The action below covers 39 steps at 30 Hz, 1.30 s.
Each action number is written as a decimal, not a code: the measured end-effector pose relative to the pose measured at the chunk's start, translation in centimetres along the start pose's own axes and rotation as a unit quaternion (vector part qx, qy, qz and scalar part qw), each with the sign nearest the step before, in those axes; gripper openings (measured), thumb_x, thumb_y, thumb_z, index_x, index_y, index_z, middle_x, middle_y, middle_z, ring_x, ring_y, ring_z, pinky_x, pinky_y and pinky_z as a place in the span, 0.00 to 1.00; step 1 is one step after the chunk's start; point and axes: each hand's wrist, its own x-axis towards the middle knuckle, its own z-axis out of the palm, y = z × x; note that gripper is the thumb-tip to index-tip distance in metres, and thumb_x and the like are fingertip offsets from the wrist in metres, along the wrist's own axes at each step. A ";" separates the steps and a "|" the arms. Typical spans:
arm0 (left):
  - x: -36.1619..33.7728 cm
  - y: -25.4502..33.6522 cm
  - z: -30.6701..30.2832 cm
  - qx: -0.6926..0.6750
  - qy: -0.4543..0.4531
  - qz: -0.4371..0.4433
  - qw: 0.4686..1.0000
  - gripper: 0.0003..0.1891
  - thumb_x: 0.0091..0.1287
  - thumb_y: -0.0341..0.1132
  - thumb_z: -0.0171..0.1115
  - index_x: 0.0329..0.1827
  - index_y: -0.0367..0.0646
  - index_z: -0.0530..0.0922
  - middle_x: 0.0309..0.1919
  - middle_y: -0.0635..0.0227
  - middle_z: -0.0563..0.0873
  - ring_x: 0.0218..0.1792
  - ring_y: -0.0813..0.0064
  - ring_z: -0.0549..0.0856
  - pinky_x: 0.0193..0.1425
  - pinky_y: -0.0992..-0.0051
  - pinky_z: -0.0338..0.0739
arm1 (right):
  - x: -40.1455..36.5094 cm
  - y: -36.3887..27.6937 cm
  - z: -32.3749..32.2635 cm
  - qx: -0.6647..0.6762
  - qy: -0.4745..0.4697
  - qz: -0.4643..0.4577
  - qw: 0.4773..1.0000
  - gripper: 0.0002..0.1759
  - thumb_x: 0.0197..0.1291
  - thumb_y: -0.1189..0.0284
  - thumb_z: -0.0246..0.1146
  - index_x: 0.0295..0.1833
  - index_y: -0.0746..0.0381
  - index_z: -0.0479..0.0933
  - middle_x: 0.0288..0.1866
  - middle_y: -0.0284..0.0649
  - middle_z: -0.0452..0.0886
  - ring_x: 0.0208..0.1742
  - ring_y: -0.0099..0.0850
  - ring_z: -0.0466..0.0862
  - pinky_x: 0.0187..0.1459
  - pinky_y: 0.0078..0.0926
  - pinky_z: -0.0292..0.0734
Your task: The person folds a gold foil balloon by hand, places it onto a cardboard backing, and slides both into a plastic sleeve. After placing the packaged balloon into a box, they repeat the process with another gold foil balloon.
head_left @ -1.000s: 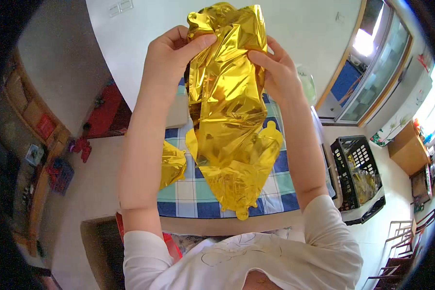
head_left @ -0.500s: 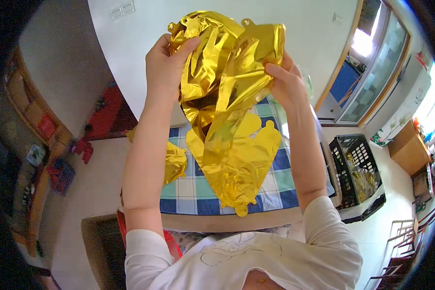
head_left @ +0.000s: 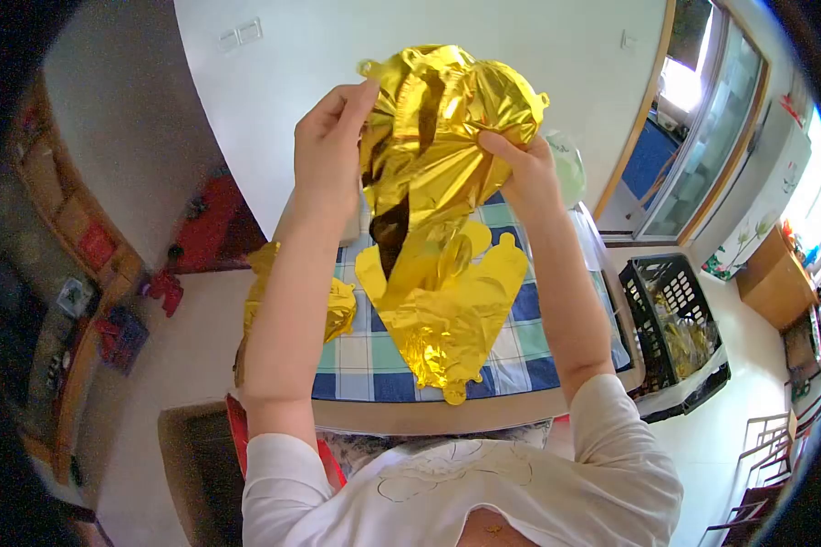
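Observation:
A crumpled, shiny gold foil piece [head_left: 438, 128] is held up above the table, with small tabs on its edge. My left hand [head_left: 330, 137] pinches its left edge between thumb and fingers. On the right side, my right hand [head_left: 524, 164] grips the foil with the thumb in front. Below it, a flat gold foil sheet [head_left: 452, 333] with rounded tabs lies on the checked cloth [head_left: 529, 351]; the raised foil hangs down over its upper part. More gold foil [head_left: 339, 308] lies at the left, partly behind my left forearm.
A black plastic crate [head_left: 668, 314] with foil and clear plastic inside stands right of the table. A pale green rounded object [head_left: 567, 171] is behind my right hand. At the lower left is a brown box [head_left: 196, 456], with wooden shelving [head_left: 82, 219] farther left.
The raised foil has come down slightly and its two upper parts now lie closer together. My left hand has shifted right and down, and my right hand has moved slightly left and down.

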 end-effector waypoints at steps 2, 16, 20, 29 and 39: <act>-0.9 0.7 0.1 0.029 0.016 0.026 0.999 0.08 0.62 0.25 0.66 0.43 0.38 0.79 0.32 0.71 0.84 0.33 0.87 0.80 0.37 0.84 0.74 | -0.3 -0.5 -0.2 0.022 0.007 -0.010 1.000 0.12 0.58 0.79 0.65 0.48 0.68 0.78 0.42 0.37 0.84 0.40 0.26 0.83 0.43 0.24 0.79; -1.5 -0.6 -1.1 0.283 -0.091 0.022 0.955 0.09 0.61 0.33 0.69 0.39 0.36 0.84 0.28 0.71 0.84 0.26 0.85 0.76 0.30 0.81 0.69 | -1.3 0.2 -1.0 -0.027 0.016 -0.019 0.999 0.12 0.58 0.80 0.65 0.48 0.67 0.79 0.43 0.38 0.84 0.40 0.26 0.84 0.43 0.24 0.79; -1.2 -0.6 -0.5 0.227 -0.061 0.044 0.971 0.06 0.60 0.29 0.70 0.33 0.38 0.81 0.26 0.75 0.82 0.26 0.87 0.77 0.31 0.83 0.71 | -1.3 -0.2 0.6 0.007 0.017 -0.022 1.000 0.13 0.58 0.81 0.65 0.49 0.67 0.78 0.44 0.38 0.84 0.43 0.26 0.84 0.44 0.25 0.79; -0.4 -1.6 -1.7 0.168 -0.007 0.022 0.986 0.19 0.56 0.33 0.75 0.20 0.45 0.68 0.18 0.82 0.72 0.21 0.91 0.66 0.24 0.84 0.60 | -0.2 1.9 -0.5 0.053 0.007 -0.008 0.999 0.15 0.60 0.81 0.62 0.54 0.68 0.76 0.47 0.38 0.83 0.45 0.28 0.83 0.48 0.27 0.79; -0.3 -1.8 -2.0 0.008 0.026 -0.045 0.999 0.14 0.62 0.32 0.69 0.21 0.44 0.73 0.19 0.82 0.73 0.23 0.92 0.68 0.26 0.86 0.62 | -0.4 2.6 -0.7 0.110 -0.002 0.050 0.993 0.16 0.60 0.83 0.61 0.54 0.67 0.75 0.49 0.40 0.82 0.47 0.31 0.83 0.49 0.31 0.80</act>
